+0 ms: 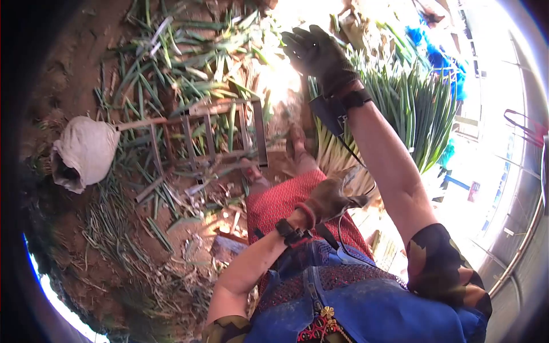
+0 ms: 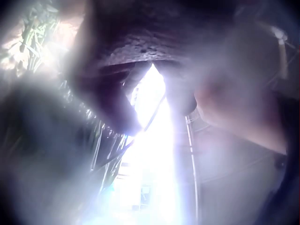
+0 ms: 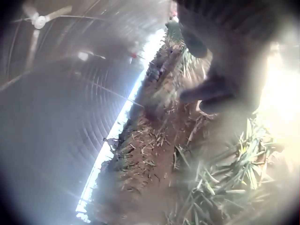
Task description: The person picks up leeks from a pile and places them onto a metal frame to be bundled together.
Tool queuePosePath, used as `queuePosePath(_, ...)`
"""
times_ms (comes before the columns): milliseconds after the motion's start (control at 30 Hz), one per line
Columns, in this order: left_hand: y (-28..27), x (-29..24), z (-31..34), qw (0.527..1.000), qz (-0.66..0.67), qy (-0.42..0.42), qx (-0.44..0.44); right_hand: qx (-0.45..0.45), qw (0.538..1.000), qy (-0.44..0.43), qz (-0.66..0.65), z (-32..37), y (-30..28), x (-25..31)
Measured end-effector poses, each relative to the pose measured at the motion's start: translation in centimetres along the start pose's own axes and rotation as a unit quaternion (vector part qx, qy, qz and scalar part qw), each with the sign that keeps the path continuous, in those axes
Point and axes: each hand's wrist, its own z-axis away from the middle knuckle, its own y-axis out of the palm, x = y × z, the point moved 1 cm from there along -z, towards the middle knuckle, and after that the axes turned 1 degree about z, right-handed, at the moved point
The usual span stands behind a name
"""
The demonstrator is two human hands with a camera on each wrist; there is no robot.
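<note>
My right hand [image 1: 320,57], in a dark glove, reaches far forward with its fingers extended, and nothing shows in it. In the right wrist view its fingers [image 3: 211,91] stand out over ground strewn with leaves. A large pile of long green onions [image 1: 400,108] lies just beyond and under the right forearm. My left hand [image 1: 329,200], also gloved, is held low in front of the body over the red patterned cloth on the lap. Its thumb and fingers stand apart; in the left wrist view bright light fills the gap between the dark fingers [image 2: 112,108].
A metal frame [image 1: 260,131] stands on the soil by the feet. Beside it is a pale cloth-covered bundle [image 1: 88,151]. Loose onion leaves [image 1: 189,51] litter the ground. Blue plastic [image 1: 440,57] lies behind the pile, and a curved greenhouse wall [image 3: 84,108] runs alongside.
</note>
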Motion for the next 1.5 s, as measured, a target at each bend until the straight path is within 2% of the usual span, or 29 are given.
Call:
queuePosePath(33,0.9,-0.4,-0.5,0.994,0.105,0.03,-0.023,-0.015,0.999,0.003,-0.051,1.1,2.3,1.8)
queuePosePath(133,0.8,-4.5,-0.8,0.994,0.102,-0.025,0.032,0.097,0.992,-0.034,-0.078,1.3,3.4,3.5)
queuePosePath(167,1.1,-4.9,-1.1,0.994,0.089,-0.027,0.053,0.141,0.981,-0.134,0.011,0.6,3.8,3.0)
queuePosePath(200,1.5,-5.2,-1.5,0.994,0.076,-0.029,0.073,0.165,0.951,-0.244,0.098,-0.2,4.2,2.5)
queuePosePath(267,3.3,-3.2,-1.8,0.978,0.2,0.009,0.054,0.149,0.861,-0.42,0.243,0.7,6.4,2.2)
queuePosePath(300,4.1,-2.2,-1.5,0.963,0.263,0.027,0.048,0.192,0.923,-0.308,0.128,2.0,8.6,2.7)
queuePosePath(333,4.9,-1.3,-1.3,0.944,0.325,0.045,0.041,0.208,0.961,-0.181,-0.034,3.4,10.7,3.1)
queuePosePath(367,5.3,-1.0,-1.3,0.936,0.344,0.055,0.046,0.183,0.964,-0.068,-0.18,4.9,12.9,3.6)
queuePosePath(400,5.3,-1.1,-0.9,0.942,0.324,0.064,0.053,0.166,0.964,-0.015,-0.208,9.0,15.7,4.5)
queuePosePath(467,4.9,-2.0,-0.3,0.96,0.258,0.083,0.069,0.244,0.956,0.01,-0.162,11.8,18.6,4.6)
queuePosePath(500,4.5,-2.7,0.0,0.971,0.202,0.101,0.074,0.194,0.975,0.01,-0.109,13.9,19.6,4.9)
queuePosePath(600,3.3,-6.6,1.3,0.979,0.028,0.183,0.084,0.223,0.969,-0.026,-0.106,16.8,19.8,7.2)
queuePosePath(633,3.0,-8.4,2.0,0.973,-0.019,0.214,0.083,0.299,0.944,-0.027,-0.135,14.1,17.9,7.6)
queuePosePath(667,2.4,-10.2,2.9,0.967,-0.051,0.238,0.078,0.293,0.944,-0.059,-0.137,14.6,17.2,8.3)
queuePosePath(733,1.2,-12.5,5.3,0.969,-0.048,0.234,0.067,0.278,0.942,-0.12,-0.146,16.2,15.4,9.7)
queuePosePath(800,-0.6,-13.1,7.9,0.982,0.06,0.165,0.064,0.244,0.93,-0.267,0.06,14.9,12.4,9.8)
queuePosePath(833,-1.1,-13.4,8.8,0.983,0.114,0.128,0.062,0.195,0.959,-0.206,-0.017,17.1,12.1,10.2)
queuePosePath(867,-0.9,-14.3,9.7,0.977,0.161,0.129,0.057,0.145,0.975,-0.139,-0.095,18.6,11.3,9.9)
queuePosePath(933,-0.5,-16.2,10.9,0.957,0.254,0.13,0.044,0.103,0.979,-0.155,-0.089,19.9,10.5,9.3)
queuePosePath(1033,0.5,-16.4,10.5,0.949,0.292,0.111,0.033,0.059,0.976,-0.201,-0.058,21.7,10.1,8.2)
queuePosePath(1133,0.7,-17.0,10.6,0.956,0.282,0.062,0.048,-0.053,0.972,-0.226,0.045,22.8,9.8,8.2)
queuePosePath(1167,0.9,-17.1,10.8,0.961,0.268,0.037,0.061,-0.047,0.961,-0.267,0.053,22.2,9.2,7.8)
queuePosePath(1267,1.8,-16.7,10.3,0.961,0.274,-0.029,0.023,-0.118,0.918,-0.271,0.266,22.1,7.5,6.7)
queuePosePath(1300,2.2,-16.5,9.9,0.959,0.279,-0.053,0.011,-0.098,0.899,-0.281,0.321,21.8,6.7,6.5)
queuePosePath(1333,3.0,-16.6,9.6,0.949,0.31,-0.064,-0.003,-0.109,0.798,-0.297,0.513,21.1,5.8,6.6)
queuePosePath(1400,4.8,-16.1,9.2,0.923,0.371,-0.096,-0.035,-0.205,0.671,-0.36,0.615,22.2,5.1,6.6)
queuePosePath(1467,5.1,-16.3,9.6,0.953,0.292,-0.057,0.058,-0.199,0.691,-0.352,0.6,24.6,4.0,7.4)
queuePosePath(1500,5.2,-16.9,10.3,0.974,0.218,-0.056,0.038,-0.18,0.744,-0.351,0.54,27.4,3.4,8.1)
